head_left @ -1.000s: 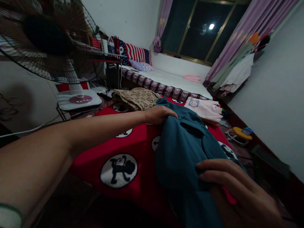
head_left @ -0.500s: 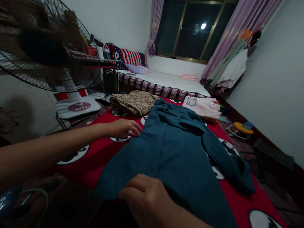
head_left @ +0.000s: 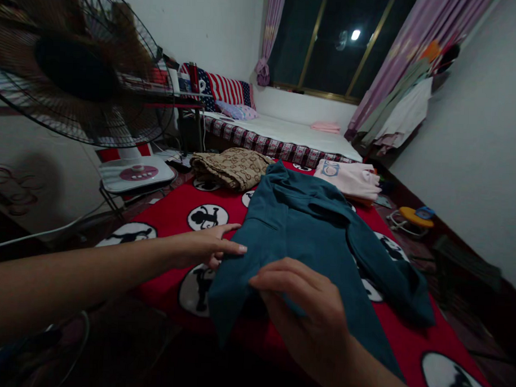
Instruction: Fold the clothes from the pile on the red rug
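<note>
A dark teal coat (head_left: 319, 241) with long sleeves and a slit pocket lies spread over a red blanket (head_left: 172, 213) with round black-and-white animal prints. At the coat's left edge is my left hand (head_left: 211, 245), its fingers apart and its thumb and fingertips against the cloth. My right hand (head_left: 311, 314) pinches the coat's near hem between thumb and fingers and holds it up off the blanket. Below this grip a corner of the coat hangs in a point. The fingertips of my right hand partly hide the pinched cloth.
Behind the coat lie a brown patterned folded cloth (head_left: 231, 169) and a folded pink garment (head_left: 349, 178). A large fan (head_left: 76, 68) stands close at left. Farther back is a bed (head_left: 294, 132) under a window. A yellow stool (head_left: 413, 217) stands on the right.
My right hand has lifted the near hem and drawn it up and to the right, folding the corner inward. My left hand has shifted slightly nearer, and its fingers have spread.
</note>
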Action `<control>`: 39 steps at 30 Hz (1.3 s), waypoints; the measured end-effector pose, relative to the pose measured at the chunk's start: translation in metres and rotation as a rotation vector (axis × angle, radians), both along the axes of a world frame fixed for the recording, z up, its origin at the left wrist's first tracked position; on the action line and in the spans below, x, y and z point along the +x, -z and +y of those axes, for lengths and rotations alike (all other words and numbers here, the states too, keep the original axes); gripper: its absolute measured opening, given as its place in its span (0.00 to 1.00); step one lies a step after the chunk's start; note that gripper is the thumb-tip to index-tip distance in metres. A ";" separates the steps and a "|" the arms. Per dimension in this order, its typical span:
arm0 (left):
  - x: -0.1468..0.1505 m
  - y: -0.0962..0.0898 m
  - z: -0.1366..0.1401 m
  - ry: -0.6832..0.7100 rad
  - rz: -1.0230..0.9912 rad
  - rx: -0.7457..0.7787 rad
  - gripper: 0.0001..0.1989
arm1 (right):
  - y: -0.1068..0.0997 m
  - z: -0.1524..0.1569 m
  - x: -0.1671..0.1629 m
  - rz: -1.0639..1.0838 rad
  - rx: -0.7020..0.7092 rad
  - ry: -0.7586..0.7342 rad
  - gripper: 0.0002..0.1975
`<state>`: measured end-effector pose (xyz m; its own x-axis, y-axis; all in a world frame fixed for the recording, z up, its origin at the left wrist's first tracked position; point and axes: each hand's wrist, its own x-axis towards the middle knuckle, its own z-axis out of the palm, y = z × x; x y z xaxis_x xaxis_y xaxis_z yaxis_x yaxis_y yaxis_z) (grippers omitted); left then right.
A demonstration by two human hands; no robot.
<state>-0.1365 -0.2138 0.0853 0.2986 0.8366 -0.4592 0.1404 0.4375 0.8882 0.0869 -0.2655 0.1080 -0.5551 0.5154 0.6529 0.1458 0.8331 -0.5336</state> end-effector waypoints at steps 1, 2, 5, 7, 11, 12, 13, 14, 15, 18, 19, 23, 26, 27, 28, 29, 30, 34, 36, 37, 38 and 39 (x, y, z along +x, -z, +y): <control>0.004 0.002 -0.004 -0.036 -0.084 -0.021 0.49 | -0.005 0.000 0.001 0.043 -0.002 0.028 0.12; 0.007 0.004 -0.008 -0.062 -0.143 -0.036 0.48 | -0.009 -0.001 0.002 0.074 -0.008 0.047 0.11; 0.001 0.009 -0.013 -0.012 -0.124 -0.097 0.40 | -0.011 -0.007 0.003 0.041 -0.067 -0.037 0.12; -0.015 0.007 -0.009 0.198 0.045 -0.164 0.31 | -0.007 -0.011 0.003 -0.130 -0.140 -0.192 0.10; -0.050 -0.008 0.021 0.700 0.492 -0.112 0.13 | 0.002 -0.004 0.007 -0.376 -0.256 -0.240 0.10; -0.054 -0.012 0.031 0.717 0.599 -0.005 0.13 | 0.004 0.003 0.007 -0.368 -0.259 -0.174 0.10; -0.054 -0.015 0.042 0.687 0.687 0.140 0.13 | 0.008 0.010 0.008 -0.363 -0.248 -0.100 0.10; -0.049 -0.017 0.052 0.625 0.751 0.303 0.13 | 0.012 0.018 0.007 -0.377 -0.230 -0.027 0.12; -0.041 -0.017 0.063 0.549 0.789 0.462 0.13 | 0.018 0.025 0.006 -0.412 -0.209 0.035 0.15; 0.002 -0.011 0.092 0.361 0.801 0.828 0.23 | 0.041 0.040 -0.003 -0.616 -0.184 0.089 0.35; 0.020 -0.006 0.101 0.321 0.800 0.911 0.26 | 0.049 0.042 -0.007 -0.685 -0.194 0.060 0.41; 0.081 0.020 0.141 0.185 0.864 1.037 0.31 | 0.071 0.041 -0.017 -0.800 -0.226 -0.062 0.47; 0.099 0.046 0.170 0.080 0.977 0.916 0.32 | 0.074 0.041 -0.010 -0.755 -0.223 -0.148 0.45; 0.100 0.055 0.178 0.058 1.019 0.873 0.32 | 0.074 0.043 -0.004 -0.727 -0.212 -0.189 0.43; 0.099 0.064 0.185 0.045 1.056 0.842 0.32 | 0.073 0.046 0.003 -0.687 -0.204 -0.223 0.39; 0.097 0.072 0.190 0.040 1.086 0.828 0.32 | 0.072 0.052 0.011 -0.638 -0.203 -0.234 0.32; 0.094 0.078 0.194 0.040 1.110 0.829 0.32 | 0.071 0.060 0.020 -0.580 -0.208 -0.202 0.24; 0.089 0.089 0.198 0.050 1.144 0.881 0.31 | 0.059 0.120 0.060 -0.353 -0.150 0.312 0.09; 0.089 0.089 0.197 0.043 1.142 0.890 0.31 | 0.053 0.162 0.080 -0.356 -0.016 0.588 0.11; 0.089 0.089 0.196 0.036 1.137 0.894 0.30 | 0.051 0.183 0.089 -0.411 0.039 0.704 0.15; 0.089 0.090 0.195 0.028 1.127 0.901 0.30 | 0.051 0.202 0.097 -0.494 0.086 0.801 0.20; 0.089 0.090 0.195 0.016 1.113 0.910 0.30 | 0.051 0.220 0.104 -0.583 0.129 0.876 0.25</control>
<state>-0.0475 -0.0185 -0.0048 0.1582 0.9611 0.2266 0.9344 -0.2199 0.2804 0.1906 -0.0458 0.0568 -0.2687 0.8331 0.4835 0.9277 0.3589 -0.1027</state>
